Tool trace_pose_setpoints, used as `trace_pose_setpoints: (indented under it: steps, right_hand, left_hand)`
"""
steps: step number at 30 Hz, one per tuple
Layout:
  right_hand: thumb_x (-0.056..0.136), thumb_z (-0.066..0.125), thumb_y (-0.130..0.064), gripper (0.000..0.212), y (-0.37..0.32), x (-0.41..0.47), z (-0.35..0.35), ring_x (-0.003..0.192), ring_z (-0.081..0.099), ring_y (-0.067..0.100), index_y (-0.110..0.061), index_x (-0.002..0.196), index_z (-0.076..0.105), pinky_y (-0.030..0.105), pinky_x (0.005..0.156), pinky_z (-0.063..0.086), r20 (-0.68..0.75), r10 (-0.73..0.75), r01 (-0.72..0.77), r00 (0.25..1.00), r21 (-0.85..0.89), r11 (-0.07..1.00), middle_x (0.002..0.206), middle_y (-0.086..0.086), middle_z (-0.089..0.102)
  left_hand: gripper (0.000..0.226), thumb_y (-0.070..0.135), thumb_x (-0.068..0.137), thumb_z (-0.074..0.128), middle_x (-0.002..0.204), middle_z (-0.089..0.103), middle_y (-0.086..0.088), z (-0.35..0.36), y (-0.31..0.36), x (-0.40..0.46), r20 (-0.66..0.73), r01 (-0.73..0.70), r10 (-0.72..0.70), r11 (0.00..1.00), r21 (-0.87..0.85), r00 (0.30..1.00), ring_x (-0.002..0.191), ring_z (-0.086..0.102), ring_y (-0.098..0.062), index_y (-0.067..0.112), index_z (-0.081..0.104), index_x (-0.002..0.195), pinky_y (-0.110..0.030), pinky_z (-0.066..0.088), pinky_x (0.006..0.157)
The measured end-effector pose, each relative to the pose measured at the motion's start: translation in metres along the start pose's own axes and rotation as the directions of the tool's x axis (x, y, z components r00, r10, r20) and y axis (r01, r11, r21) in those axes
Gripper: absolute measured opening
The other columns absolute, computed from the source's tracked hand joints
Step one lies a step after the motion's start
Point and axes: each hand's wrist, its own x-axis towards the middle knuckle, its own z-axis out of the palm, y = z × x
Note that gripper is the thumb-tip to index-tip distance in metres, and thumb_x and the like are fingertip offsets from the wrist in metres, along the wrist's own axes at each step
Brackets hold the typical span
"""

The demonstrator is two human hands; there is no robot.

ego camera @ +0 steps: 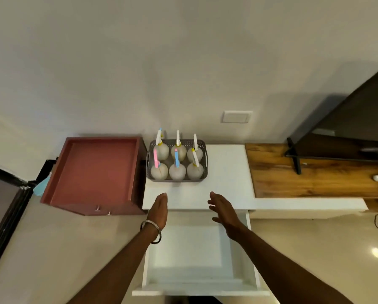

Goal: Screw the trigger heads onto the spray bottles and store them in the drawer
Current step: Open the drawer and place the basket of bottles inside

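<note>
Hands over the pulled-out drawer (196,249), left hand (159,208) flat, right hand (224,210) spread, both empty, six spray bottles (177,171) in grey basket (177,178) on white desk (225,172).

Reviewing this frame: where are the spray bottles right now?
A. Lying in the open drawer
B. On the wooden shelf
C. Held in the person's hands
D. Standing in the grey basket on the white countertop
D: six spray bottles stand in the grey basket on the white countertop.
</note>
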Motion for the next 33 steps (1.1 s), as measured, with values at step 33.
trace_pose_setpoints:
  steps: [33]
  right_hand:
    - [0.093, 0.050, -0.019, 0.022, -0.011, 0.397, -0.008, 0.071, 0.061, 0.013, -0.010, 0.089, 0.069, 0.026, 0.062, 0.048, -0.229, 0.028, -0.094, 0.973, -0.285, 0.954, 0.082, 0.004, 0.073]
  left_hand:
    - [0.019, 0.011, 0.088, 0.049, 0.090, 0.069, -0.016, -0.062, -0.032, 0.414, -0.107, 0.145, -0.131, 0.979, 0.143, 0.986, 0.087, 0.062, -0.035, 0.009, 0.068, 0.087, -0.044, 0.051, 0.085]
